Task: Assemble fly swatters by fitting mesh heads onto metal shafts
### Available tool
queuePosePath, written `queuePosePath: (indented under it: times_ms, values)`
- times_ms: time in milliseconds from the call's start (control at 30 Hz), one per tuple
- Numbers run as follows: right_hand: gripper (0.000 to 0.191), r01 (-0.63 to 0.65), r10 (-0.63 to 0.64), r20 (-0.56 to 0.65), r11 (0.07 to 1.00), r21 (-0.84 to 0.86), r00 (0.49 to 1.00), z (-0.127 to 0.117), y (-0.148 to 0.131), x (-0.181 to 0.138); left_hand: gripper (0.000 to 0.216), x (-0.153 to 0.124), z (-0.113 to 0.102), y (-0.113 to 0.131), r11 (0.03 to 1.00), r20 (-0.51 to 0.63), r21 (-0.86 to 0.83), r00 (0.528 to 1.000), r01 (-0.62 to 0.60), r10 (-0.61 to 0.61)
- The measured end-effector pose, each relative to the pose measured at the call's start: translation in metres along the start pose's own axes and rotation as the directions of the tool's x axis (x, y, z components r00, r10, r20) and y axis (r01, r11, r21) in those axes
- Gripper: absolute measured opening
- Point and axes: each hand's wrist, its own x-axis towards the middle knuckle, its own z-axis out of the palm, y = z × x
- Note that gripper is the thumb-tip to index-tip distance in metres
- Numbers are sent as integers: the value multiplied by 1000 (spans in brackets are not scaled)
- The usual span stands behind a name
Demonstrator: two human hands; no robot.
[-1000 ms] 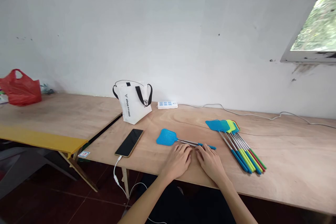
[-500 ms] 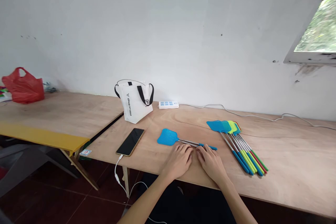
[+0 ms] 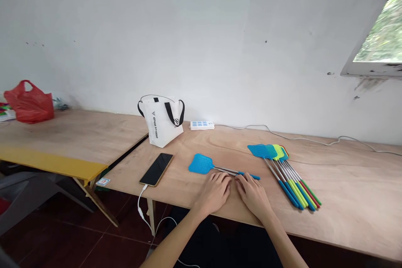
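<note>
A blue fly swatter (image 3: 201, 163) lies flat on the table in front of me, its head to the left and its blue handle to the right. My left hand (image 3: 216, 190) rests palm down, fingertips at the metal shaft. Beside it my right hand (image 3: 251, 190) also lies palm down, with its fingers at the near end of the handle. Both hands have their fingers laid out, slightly bent, and neither is wrapped around the swatter. Whether the fingertips touch it I cannot tell. To the right, several fly swatters (image 3: 295, 176) with blue, yellow-green, red and green handles lie overlapped in a fan.
A phone (image 3: 156, 169) on a white cable lies left on the wooden table (image 3: 351, 192). Behind it stand a white bag (image 3: 163, 127) with black handles and a white power strip (image 3: 202, 125). A red plastic bag (image 3: 29, 104) sits on the far-left table.
</note>
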Motion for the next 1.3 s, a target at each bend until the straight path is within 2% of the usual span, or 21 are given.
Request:
queuePosePath:
  times_ms: [633,800,1033,1167,1300]
  values:
    - [24,-25,25,36,1000,7,999,-3,-2,1,25,1,0,1,1000,-7,4,1000,-5,5]
    - [24,-34,34,13,999,27,999,-8,-5,3,25,1,1,1,1000,-19,-7,1000,-5,5]
    - [31,-102,95,-59,987,-124,994,-5,-5,0,24,1,3,-1,1000,-34,4,999,-5,5]
    - [35,-94,94,-5,989,-115,996,-2,-4,-1,24,1,3,0,1000,-26,12,1000,0,0]
    - [29,-82,87,45,991,-107,995,-8,-3,2,25,1,2,0,1000,-18,-9,1000,-2,2]
